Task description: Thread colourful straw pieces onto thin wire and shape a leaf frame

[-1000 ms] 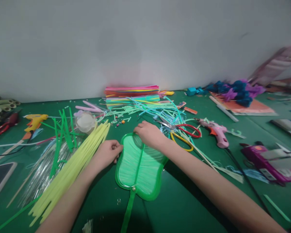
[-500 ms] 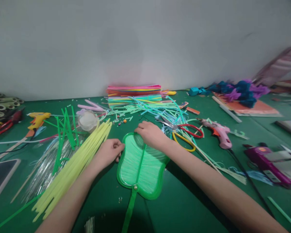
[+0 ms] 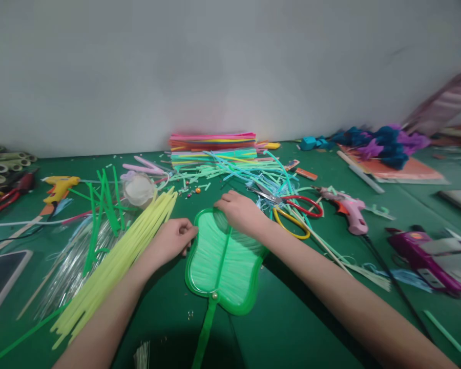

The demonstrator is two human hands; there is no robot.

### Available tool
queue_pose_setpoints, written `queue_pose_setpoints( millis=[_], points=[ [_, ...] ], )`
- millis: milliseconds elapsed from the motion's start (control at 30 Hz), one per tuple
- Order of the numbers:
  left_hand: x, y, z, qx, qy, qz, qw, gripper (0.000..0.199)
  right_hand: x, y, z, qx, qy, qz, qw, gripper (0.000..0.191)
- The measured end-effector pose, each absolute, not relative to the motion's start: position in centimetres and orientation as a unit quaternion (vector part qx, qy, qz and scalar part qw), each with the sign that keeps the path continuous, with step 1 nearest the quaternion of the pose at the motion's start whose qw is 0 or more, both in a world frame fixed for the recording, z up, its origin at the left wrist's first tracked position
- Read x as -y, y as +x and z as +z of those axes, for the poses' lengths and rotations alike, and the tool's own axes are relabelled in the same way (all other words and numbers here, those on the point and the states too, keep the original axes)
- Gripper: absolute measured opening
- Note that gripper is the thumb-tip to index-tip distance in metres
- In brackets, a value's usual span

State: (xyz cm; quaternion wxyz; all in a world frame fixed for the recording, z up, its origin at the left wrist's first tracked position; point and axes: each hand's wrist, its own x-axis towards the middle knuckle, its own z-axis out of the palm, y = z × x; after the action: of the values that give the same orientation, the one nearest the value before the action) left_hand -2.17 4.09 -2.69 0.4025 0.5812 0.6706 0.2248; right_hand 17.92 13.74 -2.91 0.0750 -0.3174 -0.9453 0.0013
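A green leaf-shaped hand fan (image 3: 223, 264) lies on the table, with a fuzzy rim, a rib down its middle and a small pearl bead (image 3: 214, 295) where the handle (image 3: 205, 328) begins. My left hand (image 3: 175, 237) pinches at its upper left edge, thumb against curled fingers. At the top edge, the bent fingers of my right hand (image 3: 238, 209) grip the rim, and that hand covers part of the upper right of the fan. Both fingertips are partly hidden.
Yellow pipe cleaners (image 3: 111, 277) lie left, by a yellow glue gun (image 3: 60, 188). Behind are stacked coloured pipe cleaners (image 3: 213, 148) and loose beads (image 3: 197, 190). Scissors (image 3: 292, 205), a pink glue gun (image 3: 349, 210) and a magenta device (image 3: 426, 259) are at right.
Almost nothing differs. Both hands keep their places on the fan, and the view has shifted very slightly.
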Motion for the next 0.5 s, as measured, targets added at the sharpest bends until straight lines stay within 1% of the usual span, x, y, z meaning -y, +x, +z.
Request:
queue_pose_setpoints(
  millis=[67, 133, 200, 267, 367, 500],
  points=[
    [-4.2, -2.6, -2.2, -0.677, 0.6, 0.211, 0.369, 0.037, -13.8, 18.0, -2.9, 0.941, -0.328, 0.003, 0.081, 0.027],
    [-4.8, -2.8, -1.7, -0.693, 0.617, 0.211, 0.309, 0.038, -13.9, 18.1, -2.9, 0.941, -0.329, 0.006, 0.082, 0.026],
    [-5.9, -2.8, -1.2, -0.703, 0.634, 0.222, 0.235, 0.036, -13.9, 18.2, -2.9, 0.942, -0.326, 0.008, 0.082, 0.024],
    [-7.3, -2.2, -1.1, -0.688, 0.663, 0.226, 0.189, 0.031, -13.8, 18.1, -2.9, 0.943, -0.324, 0.009, 0.082, 0.023],
    [-9.0, -1.1, -1.7, -0.649, 0.708, 0.222, 0.169, 0.019, -13.8, 18.1, -3.1, 0.942, -0.325, 0.014, 0.083, 0.022],
    [-9.9, -0.5, -2.9, -0.63, 0.726, 0.232, 0.149, 0.019, -13.8, 18.1, -3.1, 0.94, -0.328, 0.026, 0.091, 0.021]
  ],
)
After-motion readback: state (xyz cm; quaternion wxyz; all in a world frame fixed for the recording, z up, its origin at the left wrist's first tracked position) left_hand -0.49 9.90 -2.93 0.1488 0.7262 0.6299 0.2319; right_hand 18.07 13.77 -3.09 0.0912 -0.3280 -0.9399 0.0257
